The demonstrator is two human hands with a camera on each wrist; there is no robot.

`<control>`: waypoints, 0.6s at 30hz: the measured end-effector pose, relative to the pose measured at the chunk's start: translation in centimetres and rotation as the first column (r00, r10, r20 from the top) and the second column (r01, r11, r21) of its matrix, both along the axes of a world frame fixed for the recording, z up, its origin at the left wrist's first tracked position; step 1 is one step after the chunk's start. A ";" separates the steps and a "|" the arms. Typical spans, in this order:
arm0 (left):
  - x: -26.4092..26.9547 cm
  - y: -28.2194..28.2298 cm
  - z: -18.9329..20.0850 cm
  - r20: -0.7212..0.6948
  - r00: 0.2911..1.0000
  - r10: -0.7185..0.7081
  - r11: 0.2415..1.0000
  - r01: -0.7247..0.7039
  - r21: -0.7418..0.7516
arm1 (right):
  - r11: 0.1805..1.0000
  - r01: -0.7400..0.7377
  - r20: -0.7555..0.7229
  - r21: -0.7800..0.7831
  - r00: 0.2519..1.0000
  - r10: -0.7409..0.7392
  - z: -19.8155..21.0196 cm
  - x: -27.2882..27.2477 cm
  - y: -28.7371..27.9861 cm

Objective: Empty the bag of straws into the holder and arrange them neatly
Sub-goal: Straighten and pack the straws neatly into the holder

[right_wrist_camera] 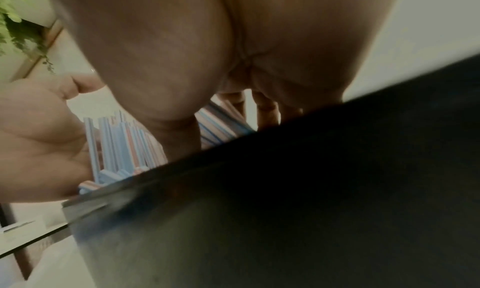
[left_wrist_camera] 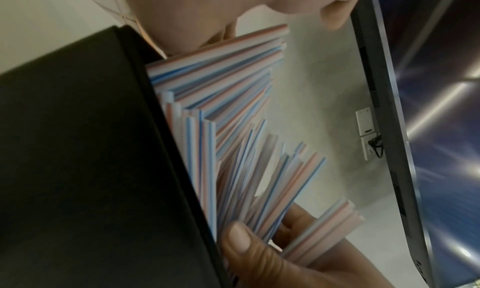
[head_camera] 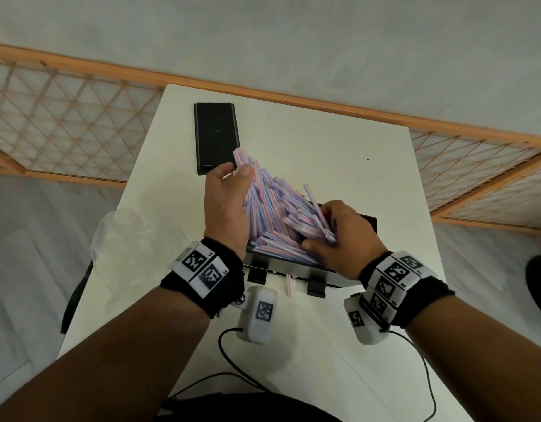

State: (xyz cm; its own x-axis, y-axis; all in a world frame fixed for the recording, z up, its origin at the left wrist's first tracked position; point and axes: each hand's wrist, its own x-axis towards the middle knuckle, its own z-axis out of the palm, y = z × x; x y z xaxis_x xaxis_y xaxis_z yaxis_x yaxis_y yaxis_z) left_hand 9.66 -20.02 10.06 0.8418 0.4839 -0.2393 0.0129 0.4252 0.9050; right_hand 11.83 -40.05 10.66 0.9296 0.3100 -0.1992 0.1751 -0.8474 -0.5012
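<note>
A heap of red, white and blue striped straws (head_camera: 278,205) fans up and to the left out of the black holder (head_camera: 293,268) at the middle of the white table (head_camera: 339,141). My left hand (head_camera: 229,202) lies flat against the left side of the heap, fingers straight. My right hand (head_camera: 333,233) grips a bunch of straws at the right side, thumb underneath, fingers curled over. In the left wrist view the straws (left_wrist_camera: 221,111) lean out over the holder wall (left_wrist_camera: 91,148). The right wrist view shows my palm (right_wrist_camera: 207,45) above the holder (right_wrist_camera: 285,200). The crumpled clear bag (head_camera: 126,236) lies at the table's left edge.
The holder's black lid (head_camera: 216,137) lies flat at the far left of the table. One loose straw (head_camera: 289,286) pokes out under the holder's front. Cables (head_camera: 232,360) trail across the near tabletop. A wooden lattice fence (head_camera: 65,123) runs behind the table.
</note>
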 end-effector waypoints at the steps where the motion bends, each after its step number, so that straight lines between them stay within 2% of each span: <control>1: 0.0 -0.1 0.1 0.002 1.000 -0.004 1.000 0.004 -0.007 | 0.999 0.040 -0.020 0.022 0.999 -0.039 -0.3 -0.1 0.1; 4: 0.1 -0.2 0.3 -0.004 1.000 -0.030 0.999 0.030 0.027 | 0.972 0.212 -0.074 0.097 0.976 -0.205 -0.5 -0.1 -0.7; 6: 0.1 -0.1 0.3 -0.001 0.998 -0.066 0.997 0.066 0.047 | 0.965 0.257 -0.116 0.047 0.961 -0.250 -0.2 -0.1 -1.4; 9: -0.3 -0.3 0.1 0.013 0.996 -0.086 0.994 0.085 0.068 | 0.988 0.103 -0.158 -0.113 0.980 -0.120 -0.3 -0.3 -1.2; 14: -0.8 -0.8 -0.7 0.045 0.994 -0.096 0.982 0.087 0.167 | 0.976 -0.028 -0.187 -0.215 0.982 -0.013 -1.1 0.3 0.6; 18: -0.8 -1.0 -1.0 0.064 0.994 -0.087 0.980 0.074 0.185 | 0.993 -0.059 -0.121 -0.105 0.992 0.046 0.3 0.4 1.6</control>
